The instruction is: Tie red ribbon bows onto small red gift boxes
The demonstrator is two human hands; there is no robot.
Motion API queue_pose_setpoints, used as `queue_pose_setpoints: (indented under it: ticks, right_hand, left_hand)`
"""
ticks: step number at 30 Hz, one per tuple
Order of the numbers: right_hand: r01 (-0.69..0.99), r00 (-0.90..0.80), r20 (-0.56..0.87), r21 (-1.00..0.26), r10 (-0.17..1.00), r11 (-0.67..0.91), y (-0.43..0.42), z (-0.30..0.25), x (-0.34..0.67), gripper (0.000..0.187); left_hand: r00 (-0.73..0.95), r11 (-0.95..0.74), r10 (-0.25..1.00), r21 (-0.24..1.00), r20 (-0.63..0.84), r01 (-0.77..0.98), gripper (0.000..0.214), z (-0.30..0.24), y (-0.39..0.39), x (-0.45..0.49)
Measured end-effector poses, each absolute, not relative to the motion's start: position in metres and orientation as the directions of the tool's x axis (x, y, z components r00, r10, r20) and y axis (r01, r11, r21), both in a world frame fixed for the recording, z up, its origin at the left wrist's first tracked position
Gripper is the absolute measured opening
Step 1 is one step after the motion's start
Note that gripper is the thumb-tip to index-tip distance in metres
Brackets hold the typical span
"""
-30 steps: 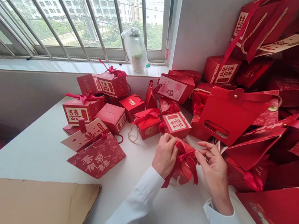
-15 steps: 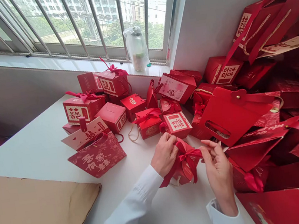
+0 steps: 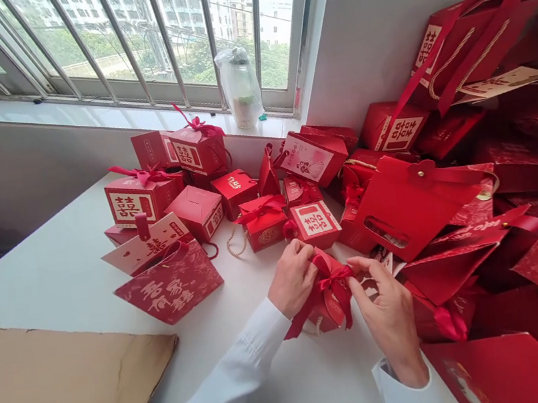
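Observation:
A small red gift box [image 3: 329, 303] with a red ribbon bow [image 3: 334, 280] stands on the white table [image 3: 58, 280] between my two hands. My left hand [image 3: 293, 277] is closed around the box's left side, fingers pinching the left loop of the bow. My right hand [image 3: 390, 315] pinches the bow's right loop with thumb and forefinger. The ribbon tails hang down over the front of the box. Both my sleeves are white.
Several red gift boxes [image 3: 265, 222] and flat red paper bags [image 3: 168, 287] lie behind the hands. A big heap of red bags [image 3: 477, 211] fills the right side. Brown cardboard [image 3: 49, 389] lies at the near left. A wrapped jar [image 3: 240, 88] stands on the windowsill.
My right hand drew the bow's right loop outward, then came back in close to the box. The left hand kept its hold on the box and bow.

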State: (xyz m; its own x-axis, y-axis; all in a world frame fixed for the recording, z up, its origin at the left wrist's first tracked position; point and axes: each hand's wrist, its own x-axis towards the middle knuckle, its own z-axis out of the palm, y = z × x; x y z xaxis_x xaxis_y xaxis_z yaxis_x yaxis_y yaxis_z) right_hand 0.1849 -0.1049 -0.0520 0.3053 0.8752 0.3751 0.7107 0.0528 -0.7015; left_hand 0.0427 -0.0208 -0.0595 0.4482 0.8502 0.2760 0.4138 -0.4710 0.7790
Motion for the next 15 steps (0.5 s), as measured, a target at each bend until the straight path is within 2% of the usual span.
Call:
queue_pose_setpoints:
  ticks: [4,8,15]
  right_hand:
    - [0.702,0.321,0.41,-0.708,0.854,0.076,-0.1017,-0.0529,0.1768,0.018]
    - [0.634,0.391,0.367,-0.773,0.844,0.042,-0.1007,-0.056,0.1747,0.016]
    - [0.606,0.438,0.34,-0.796,0.832,0.006,-0.1002,-0.058,0.1761,0.018]
  left_hand:
    - [0.455,-0.479,0.845,0.774,0.28,0.414,0.018,-0.0606,-0.0206,0.0423]
    - [0.461,-0.506,0.834,0.754,0.303,0.419,0.019,-0.0608,-0.0208,0.0422]
    - [0.463,-0.505,0.836,0.743,0.294,0.439,0.017,-0.0598,-0.0216,0.0424]
